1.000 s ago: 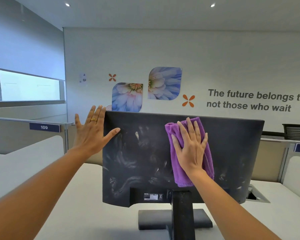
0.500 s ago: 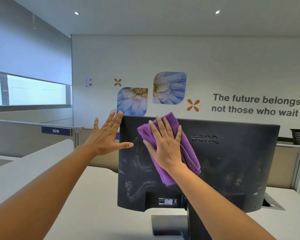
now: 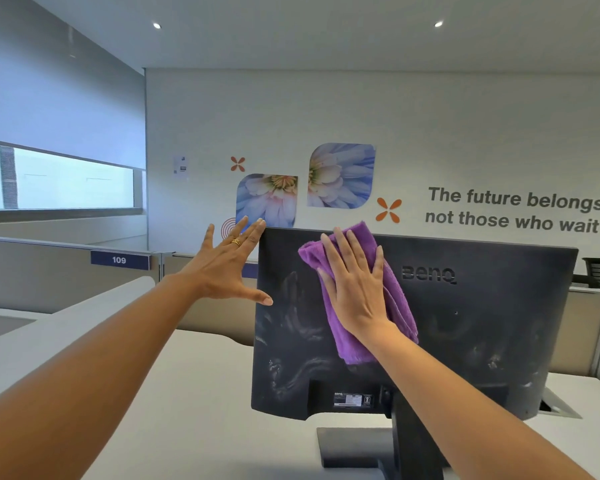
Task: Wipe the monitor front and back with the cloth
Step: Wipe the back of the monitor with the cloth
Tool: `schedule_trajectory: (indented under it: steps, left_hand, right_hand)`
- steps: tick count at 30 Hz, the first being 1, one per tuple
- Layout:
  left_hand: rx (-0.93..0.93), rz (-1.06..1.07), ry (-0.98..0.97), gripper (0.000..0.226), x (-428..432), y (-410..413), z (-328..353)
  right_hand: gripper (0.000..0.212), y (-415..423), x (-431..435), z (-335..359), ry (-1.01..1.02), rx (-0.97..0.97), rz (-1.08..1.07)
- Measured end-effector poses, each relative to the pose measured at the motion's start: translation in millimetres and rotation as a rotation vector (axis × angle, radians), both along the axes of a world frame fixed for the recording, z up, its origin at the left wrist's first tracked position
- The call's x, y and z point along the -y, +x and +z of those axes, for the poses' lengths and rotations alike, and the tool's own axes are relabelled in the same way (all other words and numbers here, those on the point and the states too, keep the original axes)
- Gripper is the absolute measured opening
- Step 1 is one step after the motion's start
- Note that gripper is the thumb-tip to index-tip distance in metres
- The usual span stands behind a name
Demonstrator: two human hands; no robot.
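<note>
From the head view, the monitor [image 3: 465,323] stands in the middle and right of the frame with its back to us, on a stand [image 3: 413,445] on a white desk [image 3: 205,393]. The right hand [image 3: 357,292] lies flat with straight fingers and presses the purple cloth [image 3: 397,306] on the upper left part of the back. The left hand [image 3: 222,271] is open and spread, with its fingertips at the top left corner and its thumb on the left edge.

I think a hard push could tip the monitor away, since only that left hand steadies it. The cloth is not gripped, so it could slip down. Dusty smears show at the lower left and right, and they could get missed.

The back says "BenQ" [image 3: 428,273]. A small sticker [image 3: 352,399] sits at the bottom, too tiny to read. At the left, a blue sign [image 3: 119,260] says "109". The wall writing [image 3: 513,209] at the upper right reads "The future belongs t… not those who wait".
</note>
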State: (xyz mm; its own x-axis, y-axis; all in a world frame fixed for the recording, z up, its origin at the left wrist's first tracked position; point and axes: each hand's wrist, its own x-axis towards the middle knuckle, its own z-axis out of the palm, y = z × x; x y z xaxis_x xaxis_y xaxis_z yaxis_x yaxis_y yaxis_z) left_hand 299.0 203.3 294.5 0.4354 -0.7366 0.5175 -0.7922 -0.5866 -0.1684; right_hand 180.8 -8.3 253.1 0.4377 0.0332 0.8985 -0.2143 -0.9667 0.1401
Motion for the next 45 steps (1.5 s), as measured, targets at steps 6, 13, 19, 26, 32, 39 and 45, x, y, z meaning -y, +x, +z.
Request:
schedule_trajectory:
  steps: [6,13,19,26,32,39,45]
  left_hand:
    - [-0.026,-0.029,-0.047,0.125,-0.2,1.1,-3.1]
    - [-0.101,-0.027,-0.141,0.129,1.6,3.5,-31.2]
    - [-0.155,-0.007,-0.114,0.123,-2.2,1.6,-54.1]
    - [-0.164,-0.042,-0.171,0.125,-0.7,2.3,-50.7]
    - [-0.138,-0.063,-0.23,0.123,-4.1,4.9,-39.4]
    - [-0.121,-0.036,-0.183,0.13,-11.2,16.1,-40.4]
    - [-0.103,-0.086,-0.216,0.123,-1.8,11.1,-29.9]
  right_hand:
    - [0.054,22.9,-37.1,15.0,-0.043,-0.062,-0.01]
    - [0.05,24.7,-43.4,-17.8,-0.248,-0.145,-0.013]
    - [0.066,10.2,-29.0,-37.3,-0.44,-0.165,0.013]
    - [0.074,17.9,-38.7,-3.4,-0.328,-0.105,0.057]
    - [0.052,41.1,-64.8,13.5,-0.22,-0.066,0.055]
    - [0.048,33.7,-53.7,-31.8,-0.504,-0.207,0.015]
    - [0.062,16.9,-33.7,-58.6,-0.608,-0.299,0.024]
